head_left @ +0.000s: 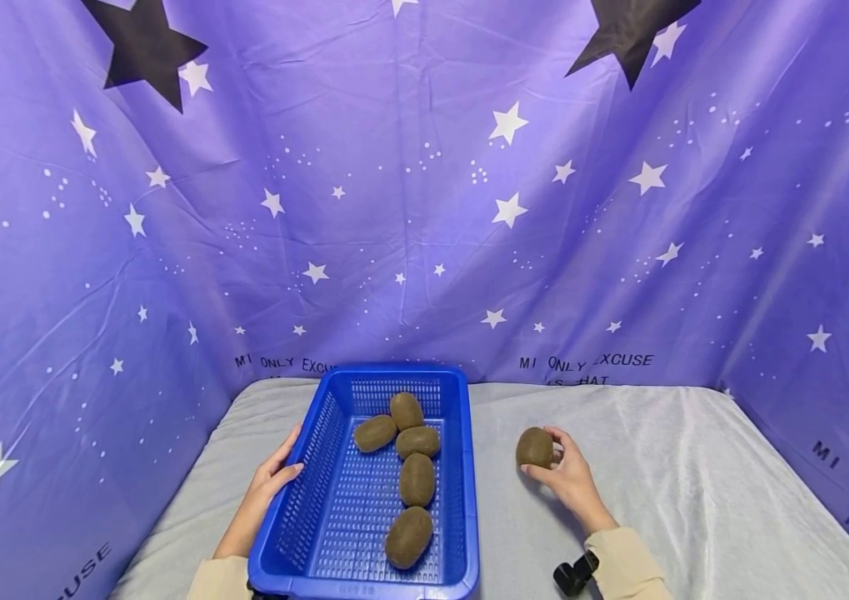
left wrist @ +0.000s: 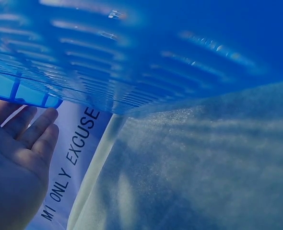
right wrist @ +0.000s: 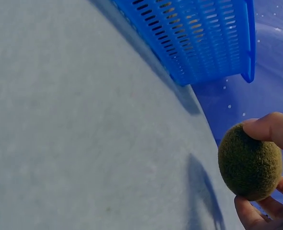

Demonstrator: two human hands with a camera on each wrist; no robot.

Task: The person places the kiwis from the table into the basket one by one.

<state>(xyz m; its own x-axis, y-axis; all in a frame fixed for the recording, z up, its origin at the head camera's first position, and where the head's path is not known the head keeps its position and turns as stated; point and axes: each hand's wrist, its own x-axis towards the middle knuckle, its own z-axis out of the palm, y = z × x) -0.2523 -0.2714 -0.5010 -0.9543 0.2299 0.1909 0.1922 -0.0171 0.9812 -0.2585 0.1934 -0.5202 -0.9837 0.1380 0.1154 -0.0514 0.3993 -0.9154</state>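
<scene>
A brown fuzzy kiwi (head_left: 534, 448) is held by my right hand (head_left: 572, 482), thumb on one side and fingers on the other. In the right wrist view this kiwi (right wrist: 250, 162) is above the grey cloth, with a shadow below. At the left side of a blue plastic basket (head_left: 474, 500), my left hand (head_left: 262, 496) grips the rim, thumb at its top edge. Seen from the left wrist, the fingers (left wrist: 38, 127) reach up to the rim's underside. Several more kiwis lie inside the basket, among them a front one (head_left: 409, 537) and a back one (head_left: 407, 411).
Grey cloth (head_left: 694, 500) covers the table under the basket. Purple star-printed curtains (head_left: 409, 208) hang behind and on both sides. A black device (head_left: 576, 573) is strapped at the right wrist.
</scene>
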